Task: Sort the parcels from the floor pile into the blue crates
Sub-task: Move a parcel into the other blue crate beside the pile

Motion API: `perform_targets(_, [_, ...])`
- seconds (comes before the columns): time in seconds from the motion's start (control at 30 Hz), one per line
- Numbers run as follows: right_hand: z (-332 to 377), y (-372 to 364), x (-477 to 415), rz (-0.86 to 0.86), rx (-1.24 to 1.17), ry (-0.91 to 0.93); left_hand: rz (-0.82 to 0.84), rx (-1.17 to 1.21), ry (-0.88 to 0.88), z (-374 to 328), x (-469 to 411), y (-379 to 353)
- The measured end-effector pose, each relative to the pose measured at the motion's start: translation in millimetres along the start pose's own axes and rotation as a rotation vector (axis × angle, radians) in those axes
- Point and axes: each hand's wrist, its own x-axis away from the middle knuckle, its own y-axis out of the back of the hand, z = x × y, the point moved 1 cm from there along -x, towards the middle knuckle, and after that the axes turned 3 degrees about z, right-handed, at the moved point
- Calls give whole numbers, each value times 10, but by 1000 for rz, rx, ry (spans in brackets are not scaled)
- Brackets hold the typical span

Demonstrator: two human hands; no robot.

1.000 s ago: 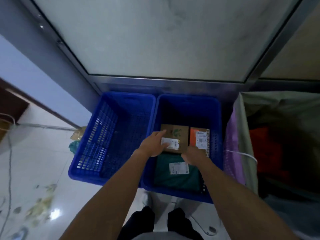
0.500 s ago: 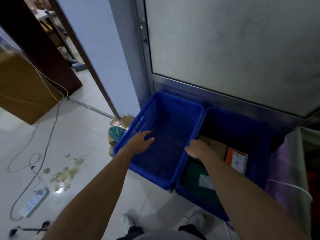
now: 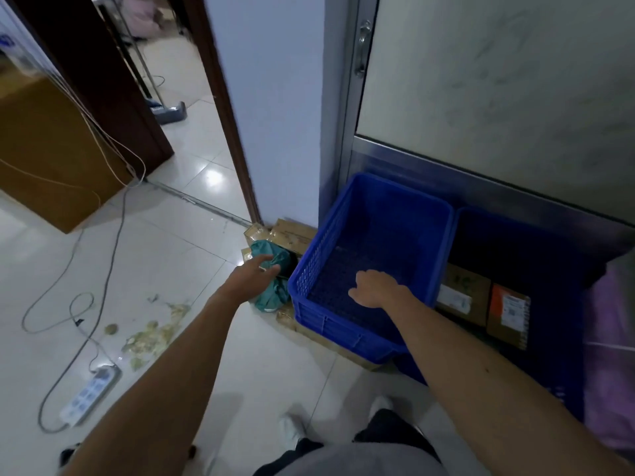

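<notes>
Left of centre, the left hand (image 3: 256, 274) reaches with fingers spread and empty toward the crumpled teal plastic mailer (image 3: 272, 297), which lies on the floor pile of brown cardboard parcels (image 3: 295, 235). The pile sits against the empty blue slatted plastic crate (image 3: 330, 242). A full fistful of the slack film would probably lift the mailer cleanly over the wall. The right hand (image 3: 372, 288) hangs relaxed and empty over that crate. Further right, the second blue crate (image 3: 508, 242) holds boxed parcels (image 3: 462, 293).

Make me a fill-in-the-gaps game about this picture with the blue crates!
The left hand reaches for the teal parcel lying on the ____.
The right hand hovers over the blue crate that is ____.
In the other crate, beside the cardboard box, sits a parcel coloured ____.
Missing words: floor; empty; orange.
</notes>
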Motion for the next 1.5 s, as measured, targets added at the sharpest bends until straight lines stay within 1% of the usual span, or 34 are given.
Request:
perform_targets(0.13, [321,-3,-133,25,2,7,-96,-5,-34,128,-2,168])
perform_targets(0.2, [427,-15,-241,28,-6,21,-108,-25,-36,170,-62,211])
perform_targets(0.37, [561,-65,-551,44,-30,44,-57,-71,-26,240,-315,291])
perform_targets(0.53, [688,-36,-1018,29,-116,46,5,-156,6,241,-738,514])
perform_targets(0.77, [903,177,-1692,-9,-214,22,-8,-269,39,311,-1412,877])
perform_targets(0.9, [1085,321,-1911,15,-229,-3,3,-327,25,392,-1679,1047])
perform_targets(1.07, [1375,388,-2208,30,-257,-30,67,-353,-3,625,-2156,1165])
perform_targets(1.23, [1884,167,-2690,124,-437,-112,190,-371,-7,1036,-2713,1153])
perform_targets(1.4, [2278,-259,-3410,179,-691,-320,366,-366,-70,1387,-3303,1020])
perform_targets(1.5, [2367,-623,-3850,199,-769,-395,432,-361,-98,1725,-3729,903])
